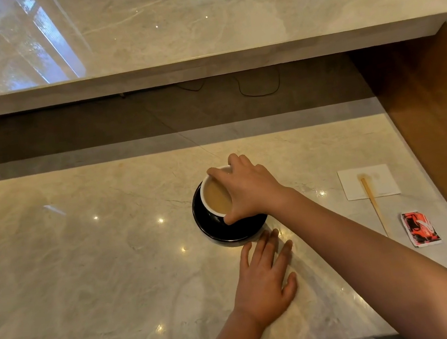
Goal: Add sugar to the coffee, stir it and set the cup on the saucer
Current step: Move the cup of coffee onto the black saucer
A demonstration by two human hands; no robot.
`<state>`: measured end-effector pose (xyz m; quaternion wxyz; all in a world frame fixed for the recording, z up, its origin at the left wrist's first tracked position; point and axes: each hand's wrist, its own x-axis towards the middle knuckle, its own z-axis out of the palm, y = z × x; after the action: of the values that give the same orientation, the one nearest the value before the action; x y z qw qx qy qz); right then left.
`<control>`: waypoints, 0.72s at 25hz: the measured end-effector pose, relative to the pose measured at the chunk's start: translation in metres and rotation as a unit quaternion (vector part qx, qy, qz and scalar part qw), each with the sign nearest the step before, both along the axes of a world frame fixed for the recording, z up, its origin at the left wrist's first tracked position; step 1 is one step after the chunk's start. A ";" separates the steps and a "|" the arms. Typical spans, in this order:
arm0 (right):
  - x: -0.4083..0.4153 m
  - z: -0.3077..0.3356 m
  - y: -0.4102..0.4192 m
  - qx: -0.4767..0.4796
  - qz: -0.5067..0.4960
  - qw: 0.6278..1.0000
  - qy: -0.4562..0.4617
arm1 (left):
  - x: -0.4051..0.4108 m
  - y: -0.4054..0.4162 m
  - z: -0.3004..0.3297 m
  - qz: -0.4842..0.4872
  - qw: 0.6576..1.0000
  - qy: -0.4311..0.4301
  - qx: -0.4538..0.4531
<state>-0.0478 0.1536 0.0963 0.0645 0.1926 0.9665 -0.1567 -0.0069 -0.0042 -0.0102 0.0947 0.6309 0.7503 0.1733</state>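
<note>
A black cup [214, 217] with a white inside, holding milky light-brown coffee [216, 197], stands on a black saucer [234, 230] in the middle of the marble counter. My right hand [249, 191] grips the cup from above by its rim and covers its right half. My left hand [264, 276] lies flat on the counter just in front of the saucer, fingers spread, holding nothing. A wooden stir stick [372, 202] rests partly on a white napkin [367, 182] at the right. A red and black sugar sachet [420, 228] lies near it.
The marble counter [85, 262] runs wide to the left. A raised marble ledge [173, 72] crosses behind it, with a dark gap and a thin black cable [259, 88] beneath. A wooden side panel [436, 123] bounds the right.
</note>
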 end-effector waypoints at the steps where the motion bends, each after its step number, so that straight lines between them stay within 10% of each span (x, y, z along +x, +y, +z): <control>1: 0.000 0.001 0.000 0.000 0.003 1.000 -0.002 | 0.000 0.000 0.000 0.001 1.000 -0.002 0.001; 18: 0.010 0.005 -0.003 -0.002 0.029 0.999 -0.039 | 0.000 0.001 0.001 0.001 1.000 0.003 -0.003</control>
<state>-0.0376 0.1510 0.1009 0.1076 0.1703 0.9681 -0.1492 -0.0066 -0.0036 -0.0093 0.0945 0.6306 0.7516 0.1690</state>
